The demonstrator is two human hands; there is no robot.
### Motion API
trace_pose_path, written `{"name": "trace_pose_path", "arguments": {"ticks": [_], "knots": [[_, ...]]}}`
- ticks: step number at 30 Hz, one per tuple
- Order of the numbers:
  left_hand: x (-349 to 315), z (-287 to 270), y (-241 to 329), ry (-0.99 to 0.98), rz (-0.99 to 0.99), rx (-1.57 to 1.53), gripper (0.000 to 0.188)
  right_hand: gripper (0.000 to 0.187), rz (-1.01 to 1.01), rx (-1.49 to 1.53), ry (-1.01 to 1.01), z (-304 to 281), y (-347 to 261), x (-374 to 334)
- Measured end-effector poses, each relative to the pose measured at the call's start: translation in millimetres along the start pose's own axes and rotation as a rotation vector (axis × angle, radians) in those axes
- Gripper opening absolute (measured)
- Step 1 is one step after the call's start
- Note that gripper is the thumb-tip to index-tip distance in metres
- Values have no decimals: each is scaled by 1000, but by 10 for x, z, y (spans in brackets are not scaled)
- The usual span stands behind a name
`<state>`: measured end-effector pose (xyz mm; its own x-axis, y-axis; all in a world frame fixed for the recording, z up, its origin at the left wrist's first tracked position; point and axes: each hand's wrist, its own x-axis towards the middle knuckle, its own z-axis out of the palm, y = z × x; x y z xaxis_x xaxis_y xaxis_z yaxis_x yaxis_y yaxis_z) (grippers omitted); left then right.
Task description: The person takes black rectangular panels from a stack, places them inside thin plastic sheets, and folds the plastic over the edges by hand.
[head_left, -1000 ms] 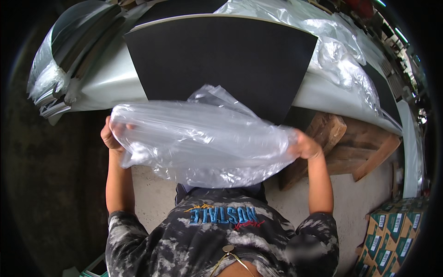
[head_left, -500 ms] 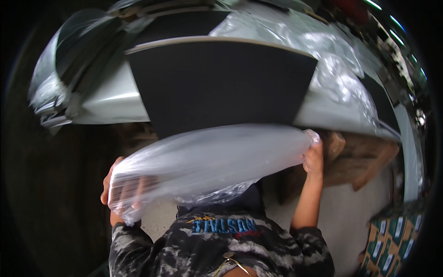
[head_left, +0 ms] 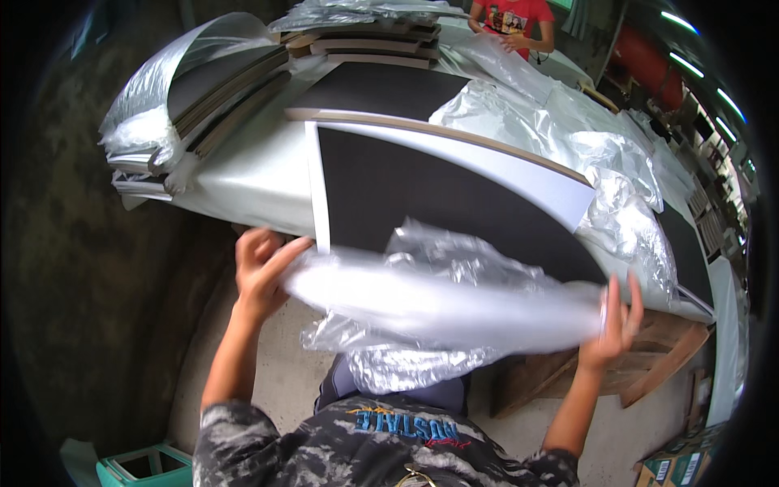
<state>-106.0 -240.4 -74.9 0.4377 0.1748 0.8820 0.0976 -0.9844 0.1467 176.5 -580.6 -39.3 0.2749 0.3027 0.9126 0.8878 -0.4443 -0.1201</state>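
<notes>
Between my two hands stretches a clear plastic bag (head_left: 422, 304), smeared by motion, with crinkled folds hanging below and behind it. My left hand (head_left: 264, 272) grips its left end, fingers bent round the film. At the other end my right hand (head_left: 613, 325) holds the film near the thumb, its other fingers raised. Just beyond the bag lies a black panel (head_left: 422, 191) on the table, with a white surface (head_left: 519, 174) showing along its left side and upper right. The bag hides the panel's near edge.
Wrapped stacked panels (head_left: 227, 89) stand at the left, more stacks (head_left: 373, 36) at the back. Crumpled plastic film (head_left: 617, 195) covers the table's right side. A person in a red shirt (head_left: 523, 20) is at the far side. A wooden pallet (head_left: 600, 361) sits below; a green crate (head_left: 146, 467) lower left.
The bag's left end and my left hand have risen, while my right hand has lowered. White now shows beside the black panel. The view takes in more of the far side.
</notes>
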Motion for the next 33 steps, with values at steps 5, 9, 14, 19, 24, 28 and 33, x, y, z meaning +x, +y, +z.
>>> {"name": "trace_pose_path", "arguments": {"ticks": [5,9,14,19,24,28,33], "knots": [[787,-464,120,241,132,88,14,17,-306,103,122,-395,-102,-301],[1043,-625,-47,-572,-356,-1085,21,19,-143,255,-149,-501,118,-2],[496,40,-543,-400,-1205,-1312,31,11,1204,1776,-383,243,888,-488],[-1053,309,-796,-375,-1464,-1490,7,11,1659,1833,-519,669,772,-2185],[-2487,342,-498,-382,-1924,-1527,12,26,2007,1665,-510,469,362,-3351],[-3145,601,-538,-419,-2094,-1492,10,22,2066,1476,-567,970,659,-3813],[-3102,1032,-789,-767,-1932,-948,21,17,1009,541,-1003,1130,1824,-3527]]}}
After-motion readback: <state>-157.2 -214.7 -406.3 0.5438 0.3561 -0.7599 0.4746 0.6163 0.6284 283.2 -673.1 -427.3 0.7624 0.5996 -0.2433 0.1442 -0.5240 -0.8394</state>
